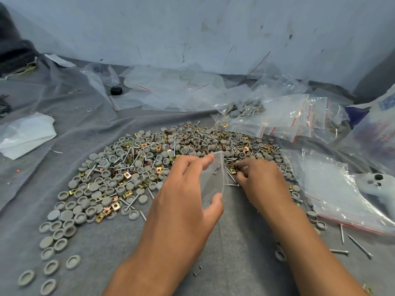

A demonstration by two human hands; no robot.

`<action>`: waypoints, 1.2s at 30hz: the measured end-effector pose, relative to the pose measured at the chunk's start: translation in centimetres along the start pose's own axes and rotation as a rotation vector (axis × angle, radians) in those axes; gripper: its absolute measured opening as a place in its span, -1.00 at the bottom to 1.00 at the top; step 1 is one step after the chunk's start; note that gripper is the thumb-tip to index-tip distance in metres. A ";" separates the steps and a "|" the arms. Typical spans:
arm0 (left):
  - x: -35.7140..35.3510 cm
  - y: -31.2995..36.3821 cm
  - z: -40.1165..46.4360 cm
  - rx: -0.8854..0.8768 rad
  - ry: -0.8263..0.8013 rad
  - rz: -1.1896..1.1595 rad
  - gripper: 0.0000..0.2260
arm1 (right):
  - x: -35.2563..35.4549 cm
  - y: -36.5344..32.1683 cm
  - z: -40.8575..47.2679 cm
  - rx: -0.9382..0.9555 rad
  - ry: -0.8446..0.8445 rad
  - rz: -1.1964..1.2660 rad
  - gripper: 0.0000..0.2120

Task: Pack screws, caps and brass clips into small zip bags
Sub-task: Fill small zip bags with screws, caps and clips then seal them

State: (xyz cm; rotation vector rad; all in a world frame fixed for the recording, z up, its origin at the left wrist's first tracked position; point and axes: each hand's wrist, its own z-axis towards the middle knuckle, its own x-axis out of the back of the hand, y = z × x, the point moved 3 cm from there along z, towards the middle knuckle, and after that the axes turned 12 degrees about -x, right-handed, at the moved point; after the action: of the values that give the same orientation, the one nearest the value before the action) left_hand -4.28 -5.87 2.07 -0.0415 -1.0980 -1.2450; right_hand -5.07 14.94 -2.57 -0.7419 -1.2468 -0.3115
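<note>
Grey cloth (pixel 235 242) carries caps (pixel 64 210), screws (pixel 359 246), clips (pixel 111 209), bags (pixel 277 118).

Bare cloth (pixel 239 242) between the two forearms, running to the near edge: open lane. Ahead, a wide pile (pixel 162 159) of caps, screws and clips fills the middle. Loose caps (pixel 53 248) trail down the left. Right side crowded: zip bags (pixel 333 189) flat on the cloth, filled bags (pixel 275 118) heaped behind, stray screws (pixel 359 245) near the right forearm. Far left, cloth open up to a white bag (pixel 25 135). Wall (pixel 192 28) closes the back.
</note>
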 end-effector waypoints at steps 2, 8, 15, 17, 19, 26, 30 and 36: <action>0.0 0.0 0.0 -0.003 0.002 0.001 -0.43 | -0.1 0.0 -0.1 0.013 0.047 -0.001 -0.77; 0.3 -0.2 -0.1 0.000 0.010 0.001 -0.44 | 0.1 0.7 -0.1 0.014 0.083 0.030 -0.87; 0.2 0.0 0.0 0.006 0.019 -0.009 -0.43 | 3.9 -1.8 -2.7 0.314 0.071 0.559 -0.95; 0.2 -0.1 0.1 0.010 0.020 -0.010 -0.42 | 5.6 -2.5 -4.5 0.421 0.165 0.645 -0.93; 0.2 -0.1 0.2 0.007 0.020 -0.012 -0.40 | 6.9 -2.9 -6.1 0.540 0.232 0.632 -0.92; 0.0 0.1 0.1 0.004 0.037 -0.025 -0.42 | 6.5 -3.6 -7.8 0.727 0.231 0.367 -0.82; 0.0 0.1 0.1 0.004 0.027 -0.019 -0.42 | 6.3 -3.6 -7.5 0.668 0.213 0.477 -0.86; 0.0 0.2 0.0 0.006 0.004 -0.004 -0.40 | 4.6 0.2 -1.9 0.166 0.106 0.518 -0.91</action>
State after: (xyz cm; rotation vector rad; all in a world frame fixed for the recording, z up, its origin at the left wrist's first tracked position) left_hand -4.10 -5.78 2.19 -0.0324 -1.0987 -1.2451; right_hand -2.10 14.62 1.38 -0.8623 -0.9268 0.1733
